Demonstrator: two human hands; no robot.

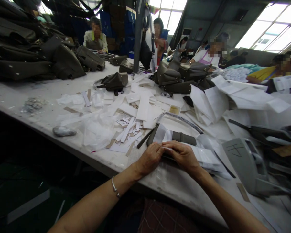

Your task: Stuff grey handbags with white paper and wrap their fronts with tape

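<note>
A small dark grey handbag (184, 138) lies in front of me at the table's near edge, partly covered by white wrapping sheet (203, 155). Its long handle (184, 119), which looks wrapped in clear film, arches away behind it. My left hand (150, 158), with a bracelet on its wrist, is closed at the bag's near left side. Beside it, my right hand (181, 154) has its fingers bent over the near edge. Both hands meet, thumbs and fingertips pinching the white sheet against the bag. The bag's near side is hidden beneath my hands.
Paper strips (128, 129) and crumpled clear film (99, 129) lie to the left. A grey plastic tool or holder (244, 165) stands at right, near white sheets (215, 103). Dark bags (63, 58) are heaped at back left. A post (138, 38) rises mid-table; co-workers (95, 37) sit beyond.
</note>
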